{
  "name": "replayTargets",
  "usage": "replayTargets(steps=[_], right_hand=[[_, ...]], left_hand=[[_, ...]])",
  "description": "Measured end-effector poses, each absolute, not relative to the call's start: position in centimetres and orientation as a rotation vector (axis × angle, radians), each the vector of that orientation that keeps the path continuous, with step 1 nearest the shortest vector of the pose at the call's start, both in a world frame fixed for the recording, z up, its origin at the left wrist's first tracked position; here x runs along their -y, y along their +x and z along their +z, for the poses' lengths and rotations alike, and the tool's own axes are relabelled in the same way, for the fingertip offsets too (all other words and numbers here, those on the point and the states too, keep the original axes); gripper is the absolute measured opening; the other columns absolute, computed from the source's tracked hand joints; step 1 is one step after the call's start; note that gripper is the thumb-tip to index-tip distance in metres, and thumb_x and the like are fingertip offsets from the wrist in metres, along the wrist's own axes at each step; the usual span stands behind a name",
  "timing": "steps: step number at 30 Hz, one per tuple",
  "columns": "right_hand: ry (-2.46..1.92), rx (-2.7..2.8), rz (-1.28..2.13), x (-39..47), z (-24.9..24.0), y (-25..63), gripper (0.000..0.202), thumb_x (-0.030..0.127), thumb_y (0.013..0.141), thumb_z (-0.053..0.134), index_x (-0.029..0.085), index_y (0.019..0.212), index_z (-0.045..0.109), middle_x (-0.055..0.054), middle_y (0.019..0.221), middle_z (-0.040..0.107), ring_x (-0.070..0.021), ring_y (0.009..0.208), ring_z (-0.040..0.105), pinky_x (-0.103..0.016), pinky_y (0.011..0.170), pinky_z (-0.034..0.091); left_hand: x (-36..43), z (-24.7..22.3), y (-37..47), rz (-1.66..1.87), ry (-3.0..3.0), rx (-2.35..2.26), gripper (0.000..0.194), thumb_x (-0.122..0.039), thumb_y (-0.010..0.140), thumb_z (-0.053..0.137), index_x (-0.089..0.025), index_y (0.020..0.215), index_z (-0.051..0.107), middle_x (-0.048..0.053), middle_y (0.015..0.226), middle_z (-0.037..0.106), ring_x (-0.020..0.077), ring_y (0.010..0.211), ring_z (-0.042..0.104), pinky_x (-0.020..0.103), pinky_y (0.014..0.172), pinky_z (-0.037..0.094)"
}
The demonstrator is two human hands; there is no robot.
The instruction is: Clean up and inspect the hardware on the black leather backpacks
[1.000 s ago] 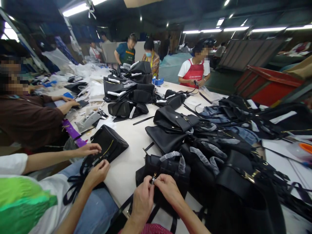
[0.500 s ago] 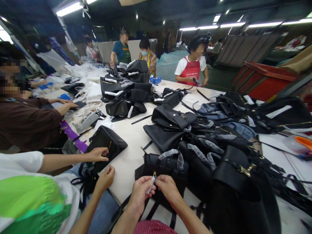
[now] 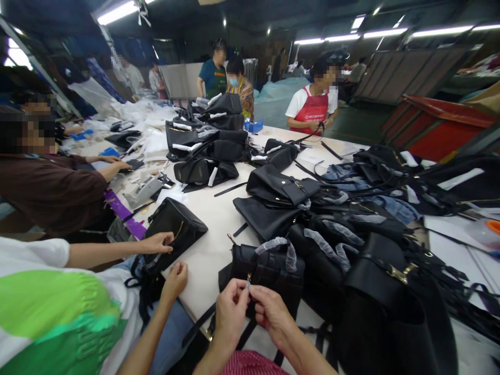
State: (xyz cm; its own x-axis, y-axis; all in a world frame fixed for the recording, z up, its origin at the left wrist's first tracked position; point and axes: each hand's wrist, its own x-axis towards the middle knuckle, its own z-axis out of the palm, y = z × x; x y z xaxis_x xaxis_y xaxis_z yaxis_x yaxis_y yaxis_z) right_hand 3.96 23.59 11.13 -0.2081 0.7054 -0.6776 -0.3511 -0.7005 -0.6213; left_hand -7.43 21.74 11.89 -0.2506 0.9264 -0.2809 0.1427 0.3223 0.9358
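A black leather handbag point(image 3: 279, 273) stands on the table in front of me, its top handle point(image 3: 291, 258) wrapped in clear plastic. From its side hangs a small gold-topped zipper pull point(image 3: 248, 284) with a pale wrapping. My left hand point(image 3: 231, 307) pinches this pull between thumb and fingers. My right hand point(image 3: 271, 312) meets it from the other side, fingertips closed on the same pull. The fingers hide most of the pull and part of the bag's front. Black straps point(image 3: 246, 333) trail below my wrists.
To my right, more black bags point(image 3: 375, 291) are piled close by. On the left, a co-worker's hands point(image 3: 174, 278) are at another black bag point(image 3: 177, 224). Further bags point(image 3: 211, 140) are heaped across the table. A person in a red apron point(image 3: 310, 109) stands opposite.
My left hand has turned more upright around the zipper pull, and less of the pale wrapping shows. My right hand stays at the pull. The view has shifted slightly.
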Motion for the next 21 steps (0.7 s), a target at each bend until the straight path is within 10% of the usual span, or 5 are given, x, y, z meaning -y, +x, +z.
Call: replayTargets(steps=[7, 15, 21], right_hand=[[-1.138, 0.102, 2.063, -23.8, 10.1, 2.9, 0.043, 0.034, 0.045, 0.089, 0.015, 0.069, 0.059, 0.009, 0.048, 0.046, 0.0008, 0.037, 0.030, -0.012, 0.037, 0.019], [-1.132, 0.044, 2.032, -23.8, 9.9, 2.8, 0.041, 0.028, 0.046, 0.089, 0.014, 0.069, 0.059, 0.011, 0.045, 0.044, 0.0011, 0.035, 0.030, -0.011, 0.035, 0.017], [-1.244, 0.041, 1.984, -24.1, 10.0, 2.5, 0.034, 0.025, 0.056, 0.083, 0.016, 0.062, 0.050, 0.013, 0.045, 0.039, 0.0020, 0.033, 0.024, -0.013, 0.034, 0.014]], left_hand=[[-21.4, 10.8, -7.3, 1.129, 0.993, -1.655, 0.035, -0.034, 0.077, 0.061, -0.019, 0.107, 0.052, -0.008, 0.053, 0.052, 0.0137, 0.050, 0.053, 0.024, 0.053, 0.041], [-21.1, 9.8, -7.0, 1.134, 0.986, -1.609, 0.019, -0.034, 0.082, 0.057, -0.016, 0.088, 0.062, 0.001, 0.064, 0.065, 0.0152, 0.058, 0.062, 0.024, 0.057, 0.049], [-20.3, 8.7, -8.4, 1.115, 2.041, -1.708, 0.030, -0.023, 0.096, 0.040, -0.016, 0.104, 0.069, 0.004, 0.071, 0.066, 0.0148, 0.063, 0.064, 0.023, 0.059, 0.050]])
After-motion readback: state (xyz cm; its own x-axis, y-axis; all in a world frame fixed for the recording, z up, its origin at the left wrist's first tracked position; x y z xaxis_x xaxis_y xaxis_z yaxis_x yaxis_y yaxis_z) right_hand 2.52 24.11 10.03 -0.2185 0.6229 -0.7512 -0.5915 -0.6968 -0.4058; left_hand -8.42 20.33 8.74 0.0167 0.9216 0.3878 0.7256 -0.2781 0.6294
